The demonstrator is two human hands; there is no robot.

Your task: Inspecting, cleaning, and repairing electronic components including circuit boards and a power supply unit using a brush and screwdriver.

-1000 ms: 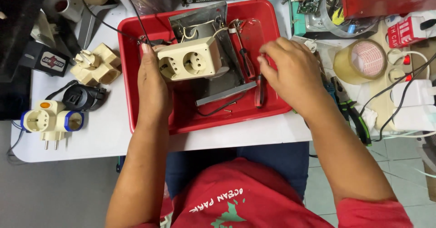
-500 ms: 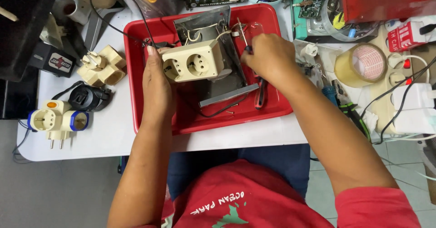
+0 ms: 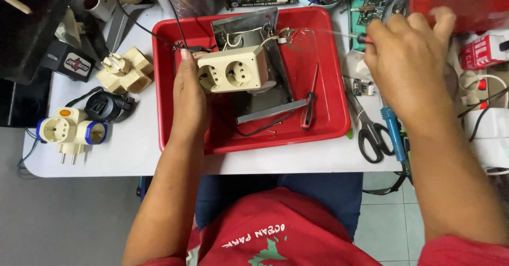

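Note:
My left hand (image 3: 190,93) grips the left end of a beige double wall socket (image 3: 236,70) and holds it over a grey metal plate (image 3: 265,93) inside a red plastic tray (image 3: 328,123). White wires run from the socket's back towards the tray's far side. My right hand (image 3: 408,64) is outside the tray at its right, fingers closed on a thin tool (image 3: 350,35) whose blurred shaft points left over the tray's corner. A red-handled screwdriver (image 3: 308,109) lies loose in the tray.
Black-handled scissors (image 3: 371,133) and a blue-handled tool (image 3: 393,133) lie right of the tray. Beige multi-plug adapters (image 3: 124,72), a black plug (image 3: 106,106) and a white-and-blue adapter (image 3: 71,131) sit at the left. Circuit boards, a red box (image 3: 461,1) and cables crowd the back and right.
My right hand has lifted out of the tray and swung right, past its edge, with a thin tool in it. My left hand keeps its hold on the socket.

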